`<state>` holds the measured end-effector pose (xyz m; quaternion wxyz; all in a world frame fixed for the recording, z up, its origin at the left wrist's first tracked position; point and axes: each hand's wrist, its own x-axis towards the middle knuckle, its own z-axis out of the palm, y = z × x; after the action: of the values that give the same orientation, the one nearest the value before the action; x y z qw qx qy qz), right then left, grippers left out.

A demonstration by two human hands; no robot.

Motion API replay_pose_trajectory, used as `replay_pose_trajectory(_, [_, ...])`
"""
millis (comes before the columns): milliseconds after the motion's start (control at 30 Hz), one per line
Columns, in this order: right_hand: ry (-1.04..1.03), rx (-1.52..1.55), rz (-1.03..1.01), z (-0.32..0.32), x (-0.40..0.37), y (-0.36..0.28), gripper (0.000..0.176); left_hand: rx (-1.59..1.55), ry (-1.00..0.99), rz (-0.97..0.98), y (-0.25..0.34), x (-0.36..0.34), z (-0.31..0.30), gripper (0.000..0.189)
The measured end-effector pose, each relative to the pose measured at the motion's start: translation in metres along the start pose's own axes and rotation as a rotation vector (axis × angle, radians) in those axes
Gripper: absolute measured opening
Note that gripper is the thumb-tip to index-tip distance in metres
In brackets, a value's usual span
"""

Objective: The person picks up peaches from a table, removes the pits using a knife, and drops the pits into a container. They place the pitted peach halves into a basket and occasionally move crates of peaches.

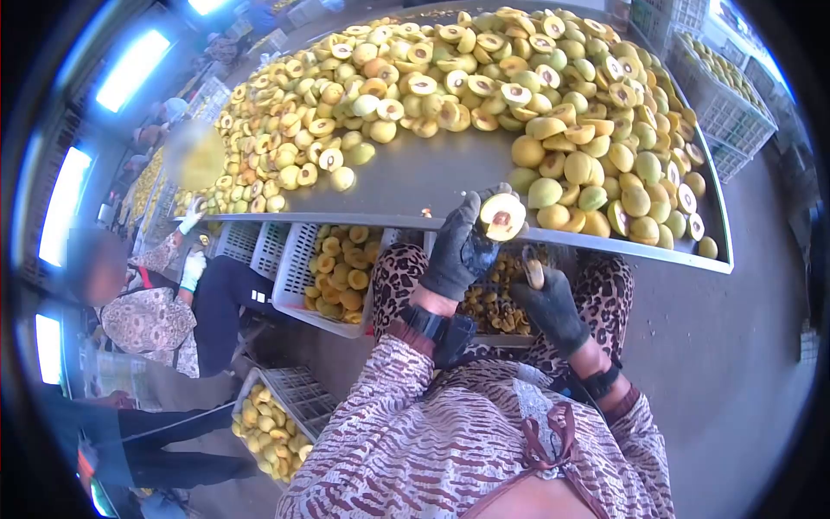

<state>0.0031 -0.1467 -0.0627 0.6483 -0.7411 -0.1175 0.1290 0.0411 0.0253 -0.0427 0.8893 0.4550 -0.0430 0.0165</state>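
Observation:
My left hand (462, 251), in a dark glove, grips a halved yellow peach (510, 227) just above the table's near edge. Its pale cut face is turned up, with a brown pit area in the middle. My right hand (553, 313), also gloved, is closed around a small pitting tool with a light handle (535, 275). The tool is apart from the peach, a little below and to the right of it; its working end is hard to make out. Under both hands, between my knees, sits a container of brown pits and scraps (493, 310).
Halved peaches (432, 78) are heaped on the metal table (415, 177), which has a raised rim. Crates of peaches (298, 272) stand below it at left, with another crate (303, 394) on the floor. A co-worker (156, 303) sits at left; stacked crates (722, 112) stand at right.

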Motion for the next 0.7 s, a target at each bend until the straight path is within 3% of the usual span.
replay_pose_trajectory(33, [0.004, -0.005, 0.011, 0.002, 0.005, 0.002, 0.017, -0.009, 0.001, -0.008, 0.001, -0.007, 0.004, 0.046])
replay_pose_trajectory(100, [-0.106, -0.040, 0.090, 0.008, 0.014, 0.009, 0.010, 0.677, -0.056, 0.213, 0.006, -0.020, 0.008, 0.040])
replay_pose_trajectory(133, [-0.121, -0.020, 0.098, 0.008, 0.013, 0.008, 0.011, 0.964, -0.154, 0.561, 0.007, -0.017, 0.003, 0.036])
replay_pose_trajectory(233, [0.002, 0.183, 0.006, 0.018, 0.019, 0.009, 0.011, 1.112, -0.103, 0.594, 0.015, -0.024, 0.013, 0.032])
replay_pose_trajectory(367, [0.019, 0.153, -0.050, 0.020, 0.024, -0.008, 0.011, 1.040, -0.151, 0.712, 0.009, -0.023, 0.012, 0.034])
replay_pose_trajectory(433, [-0.140, 0.330, 0.244, 0.011, 0.019, -0.034, 0.012, 0.274, -0.097, 0.218, 0.018, -0.032, 0.028, 0.039])
replay_pose_trajectory(567, [-0.255, 0.404, 0.282, -0.001, 0.014, -0.052, 0.014, 0.131, -0.082, 0.085, 0.026, -0.045, 0.027, 0.045])
replay_pose_trajectory(633, [-0.204, 0.210, 0.211, 0.000, 0.011, -0.063, 0.018, 0.077, -0.025, 0.044, 0.028, -0.049, 0.022, 0.050])
replay_pose_trajectory(667, [-0.070, 0.061, 0.022, 0.004, 0.011, -0.046, 0.021, -0.066, 0.028, -0.034, 0.018, -0.050, 0.006, 0.054])
replay_pose_trajectory(700, [-0.078, 0.058, 0.020, 0.008, 0.007, -0.046, 0.021, -0.068, 0.034, -0.028, 0.018, -0.052, 0.002, 0.054])
